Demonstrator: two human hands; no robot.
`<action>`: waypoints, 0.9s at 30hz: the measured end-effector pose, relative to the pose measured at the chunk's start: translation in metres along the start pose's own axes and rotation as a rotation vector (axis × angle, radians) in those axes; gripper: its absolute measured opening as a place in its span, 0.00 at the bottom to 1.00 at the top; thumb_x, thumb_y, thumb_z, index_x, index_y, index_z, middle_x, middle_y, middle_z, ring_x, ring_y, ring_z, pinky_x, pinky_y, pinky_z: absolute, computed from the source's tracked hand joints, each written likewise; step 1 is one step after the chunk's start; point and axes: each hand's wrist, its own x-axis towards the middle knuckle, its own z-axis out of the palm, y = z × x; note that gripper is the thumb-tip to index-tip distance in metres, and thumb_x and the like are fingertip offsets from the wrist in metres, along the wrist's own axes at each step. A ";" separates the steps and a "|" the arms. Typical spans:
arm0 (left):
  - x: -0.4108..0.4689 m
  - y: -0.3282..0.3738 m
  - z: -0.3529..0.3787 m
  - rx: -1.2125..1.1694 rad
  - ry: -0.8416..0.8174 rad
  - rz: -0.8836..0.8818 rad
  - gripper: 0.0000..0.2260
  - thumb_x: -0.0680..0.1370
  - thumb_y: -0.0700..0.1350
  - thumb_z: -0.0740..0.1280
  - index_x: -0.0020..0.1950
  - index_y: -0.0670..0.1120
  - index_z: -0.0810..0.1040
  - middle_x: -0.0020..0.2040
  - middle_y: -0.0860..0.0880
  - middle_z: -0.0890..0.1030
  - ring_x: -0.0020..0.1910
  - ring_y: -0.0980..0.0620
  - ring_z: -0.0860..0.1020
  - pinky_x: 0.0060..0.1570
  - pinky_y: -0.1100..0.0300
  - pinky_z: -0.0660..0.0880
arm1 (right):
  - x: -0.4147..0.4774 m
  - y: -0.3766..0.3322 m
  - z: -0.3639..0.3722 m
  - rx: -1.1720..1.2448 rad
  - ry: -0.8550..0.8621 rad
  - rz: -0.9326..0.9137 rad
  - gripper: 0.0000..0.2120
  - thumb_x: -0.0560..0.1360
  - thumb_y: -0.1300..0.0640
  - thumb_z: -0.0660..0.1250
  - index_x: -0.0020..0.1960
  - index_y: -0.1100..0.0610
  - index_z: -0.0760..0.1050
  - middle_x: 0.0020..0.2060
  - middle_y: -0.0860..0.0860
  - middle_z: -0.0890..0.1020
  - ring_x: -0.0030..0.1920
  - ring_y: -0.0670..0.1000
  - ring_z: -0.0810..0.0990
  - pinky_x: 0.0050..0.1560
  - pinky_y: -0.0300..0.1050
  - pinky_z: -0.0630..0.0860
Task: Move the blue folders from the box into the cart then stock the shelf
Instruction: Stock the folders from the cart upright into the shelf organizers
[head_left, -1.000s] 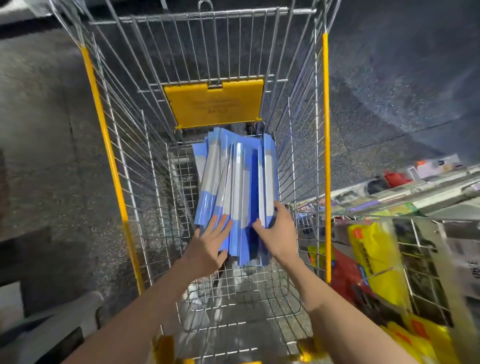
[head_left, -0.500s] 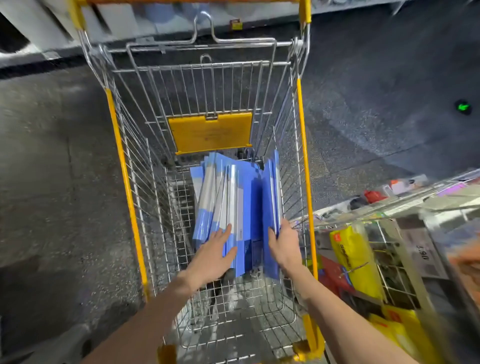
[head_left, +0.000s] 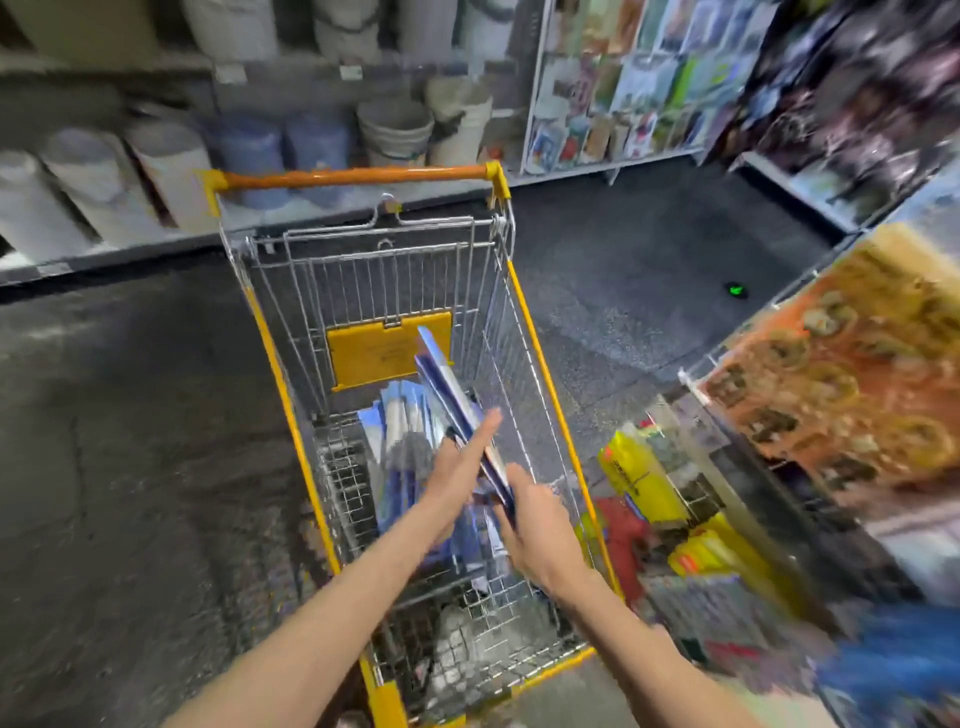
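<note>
A wire shopping cart with yellow trim stands in front of me. Several blue folders lie stacked in its basket. My right hand grips a small bundle of blue folders at its near end and holds it tilted up above the stack. My left hand lies flat against the left face of that bundle, fingers straight. The picture is blurred by motion.
A shelf with yellow and red packets stands close on the right of the cart. Buckets and rolls line a low shelf behind the cart. More racks of goods stand at the back right. Dark floor lies on the left.
My right hand has lifted a bundle of folders up out of the stack, tilted. My left hand has moved onto the bundle's side. The view has swung upward, showing the shelves behind.
</note>
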 end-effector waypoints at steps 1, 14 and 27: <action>-0.004 0.000 -0.001 -0.034 0.029 0.002 0.42 0.63 0.77 0.69 0.57 0.42 0.76 0.51 0.44 0.83 0.52 0.45 0.83 0.56 0.43 0.80 | -0.007 -0.006 -0.004 -0.030 -0.003 -0.001 0.15 0.79 0.51 0.59 0.60 0.60 0.69 0.48 0.61 0.81 0.50 0.67 0.77 0.45 0.56 0.70; -0.093 -0.018 -0.010 -0.122 0.082 0.179 0.19 0.74 0.59 0.66 0.52 0.45 0.79 0.49 0.41 0.86 0.50 0.39 0.84 0.55 0.37 0.79 | -0.094 -0.031 -0.028 -0.184 0.120 -0.175 0.25 0.77 0.36 0.61 0.64 0.53 0.68 0.41 0.52 0.81 0.45 0.58 0.81 0.38 0.49 0.67; -0.207 -0.021 0.039 -0.220 0.087 0.400 0.13 0.79 0.42 0.71 0.63 0.43 0.80 0.53 0.45 0.86 0.52 0.45 0.85 0.51 0.50 0.82 | -0.109 -0.008 -0.120 0.588 0.052 -0.088 0.30 0.80 0.41 0.62 0.78 0.51 0.62 0.75 0.48 0.69 0.74 0.47 0.67 0.73 0.41 0.62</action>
